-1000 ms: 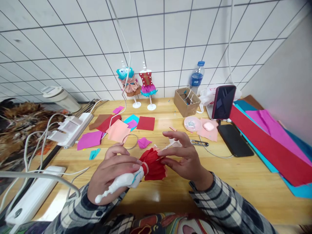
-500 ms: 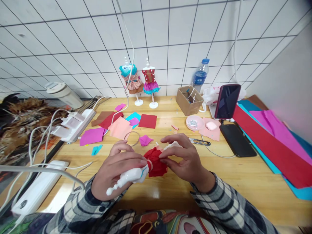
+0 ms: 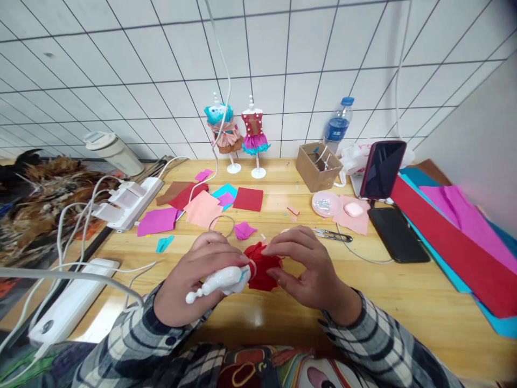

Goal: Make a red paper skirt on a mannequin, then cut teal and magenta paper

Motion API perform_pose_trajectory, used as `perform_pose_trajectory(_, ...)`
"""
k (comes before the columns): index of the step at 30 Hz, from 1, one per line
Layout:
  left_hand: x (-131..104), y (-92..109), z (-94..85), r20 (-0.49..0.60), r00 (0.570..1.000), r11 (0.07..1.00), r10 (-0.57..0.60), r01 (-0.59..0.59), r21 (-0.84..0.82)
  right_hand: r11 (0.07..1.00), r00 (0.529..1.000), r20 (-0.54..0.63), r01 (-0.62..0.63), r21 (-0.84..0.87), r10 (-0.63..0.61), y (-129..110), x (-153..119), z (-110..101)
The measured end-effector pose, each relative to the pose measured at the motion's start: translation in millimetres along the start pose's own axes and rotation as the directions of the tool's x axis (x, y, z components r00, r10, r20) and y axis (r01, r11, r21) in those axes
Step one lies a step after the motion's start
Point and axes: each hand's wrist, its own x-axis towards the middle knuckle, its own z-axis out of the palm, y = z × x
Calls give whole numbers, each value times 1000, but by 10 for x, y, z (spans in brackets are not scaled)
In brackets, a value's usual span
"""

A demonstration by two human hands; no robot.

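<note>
Resting tilted in the person's left hand (image 3: 189, 283), a small white form (image 3: 224, 280) is held over the near part of the table (image 3: 388, 291), its knobbed tip pointing to the lower left. Its red skirt (image 3: 262, 269) fans out between the two hands, gathered by a pale band (image 3: 253, 268). The left fingers are closed around the form. The right hand (image 3: 317, 272) is curved over the skirt, thumb and fingertips touching it a little apart; whether they pinch it cannot be told.

Just beyond the hands lies a magenta scrap (image 3: 244, 230), with a peach sheet (image 3: 202, 209), a red square (image 3: 247, 199) and a teal scrap (image 3: 165, 244) farther out. To the right, snips (image 3: 339, 236) lie near a pink dish (image 3: 338, 206) of small silvery bits. A black phone (image 3: 398, 234) lies flat; another phone (image 3: 382, 170) stands upright behind it. Toward the tiled wall (image 3: 266, 48), a blue-topped form (image 3: 225, 132) and a magenta-skirted form (image 3: 254, 129) stand side by side, left of an open box (image 3: 321, 178) and a bottle (image 3: 339, 126).
</note>
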Motion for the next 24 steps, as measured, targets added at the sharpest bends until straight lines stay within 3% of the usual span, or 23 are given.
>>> perform_pose_trajectory(11,24,30,-23,95,994,998,46,-49,30,994,999,12,54,-98,-53,-15,27,-16)
perform_pose_trajectory(16,43,73,-45,68,995,997,78,-80,17,989,996,-5,90,-117,-92,2,-11,-26)
perform_pose_trajectory(24,45,114,-120,61,991,991,121,-125,57,997,998,-28,52,-52,-53,124,-92,-98)
